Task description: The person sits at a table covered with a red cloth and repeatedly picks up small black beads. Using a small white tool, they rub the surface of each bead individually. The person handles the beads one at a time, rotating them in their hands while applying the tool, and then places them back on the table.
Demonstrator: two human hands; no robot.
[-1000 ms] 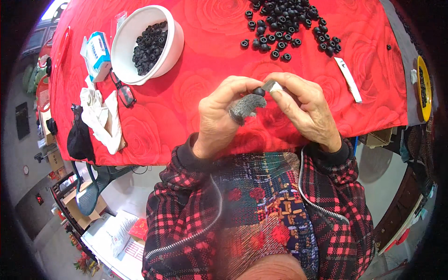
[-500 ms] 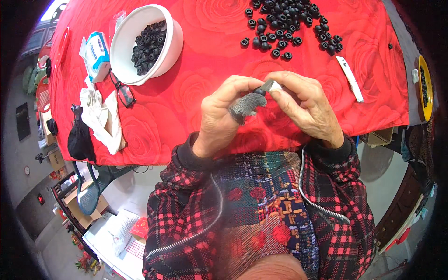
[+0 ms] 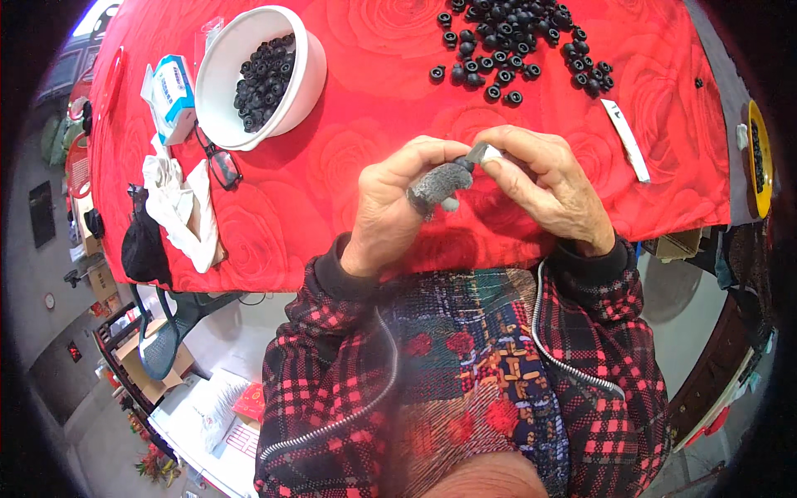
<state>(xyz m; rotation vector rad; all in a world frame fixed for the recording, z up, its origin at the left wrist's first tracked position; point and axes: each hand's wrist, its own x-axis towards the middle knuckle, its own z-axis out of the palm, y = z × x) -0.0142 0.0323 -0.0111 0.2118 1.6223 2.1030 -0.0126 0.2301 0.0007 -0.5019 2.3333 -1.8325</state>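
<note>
My left hand (image 3: pixel 388 195) is closed, pinching a small black rounded part (image 3: pixel 466 163) between thumb and fingers above the near side of the table. Grey fabric (image 3: pixel 440 184) covers some of its fingers. Right beside it, my right hand (image 3: pixel 552 183) is closed on a small blade (image 3: pixel 476 152) with a white wrapped end (image 3: pixel 491 154). The blade meets the black part, whose far side is hidden by my fingers. Many similar black parts (image 3: pixel 506 41) lie loose at the far right, and more (image 3: pixel 264 87) fill the bottom of a white bowl (image 3: pixel 309 83) at the far left.
On the red cloth (image 3: pixel 274 207), a blue-and-white box (image 3: pixel 173 100), glasses (image 3: pixel 222 166), a white cloth (image 3: pixel 184 207) and a black cloth item (image 3: pixel 144 245) sit to the left. A white strip (image 3: pixel 626 141) lies to the right. A yellow dish (image 3: pixel 765 166) stands beyond it.
My hands keep nearly the same place and grip. The fingers of my left hand have shifted slightly, and a bare fingertip shows more below the grey fabric.
</note>
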